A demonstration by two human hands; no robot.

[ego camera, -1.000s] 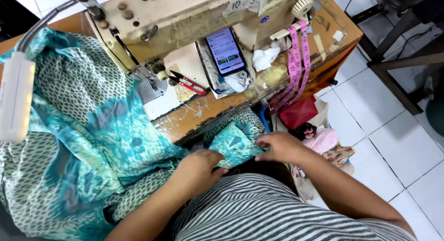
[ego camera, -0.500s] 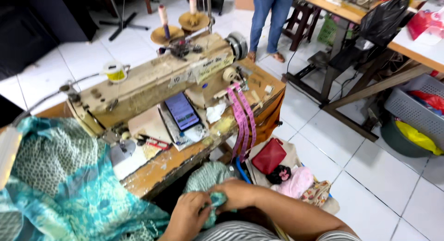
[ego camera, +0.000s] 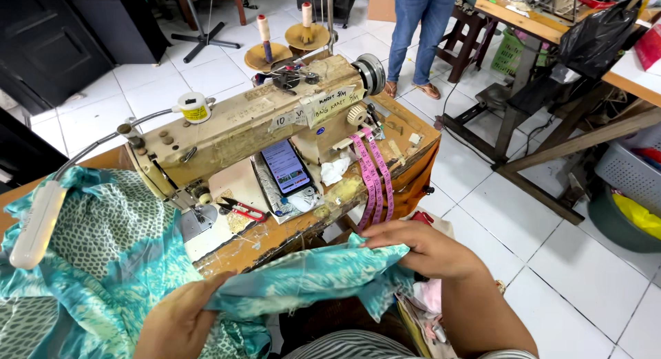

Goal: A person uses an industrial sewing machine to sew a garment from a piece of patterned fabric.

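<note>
My left hand (ego camera: 180, 319) and my right hand (ego camera: 420, 247) both grip a strip of teal patterned fabric (ego camera: 310, 280), stretched between them just in front of the wooden sewing table (ego camera: 413, 156). More of the same teal cloth (ego camera: 103, 262) is heaped on the table's left side. A cream sewing machine (ego camera: 255, 128) stands beyond the hands, with a phone (ego camera: 287, 167) propped against its base and red thread snips (ego camera: 242, 209) lying on the bed. A pink measuring tape (ego camera: 375, 176) hangs over the table's edge.
A white lamp arm (ego camera: 41, 221) lies over the cloth at left. Thread cones (ego camera: 265, 39) stand behind the machine. A person in jeans (ego camera: 423, 28) stands at the back. Another wooden table (ego camera: 551, 28), a grey basket (ego camera: 630, 173) and white tiled floor are at right.
The view has tilted up and back from the lap. My hands moved apart, pulling the folded teal piece open into a longer strip held between them.
</note>
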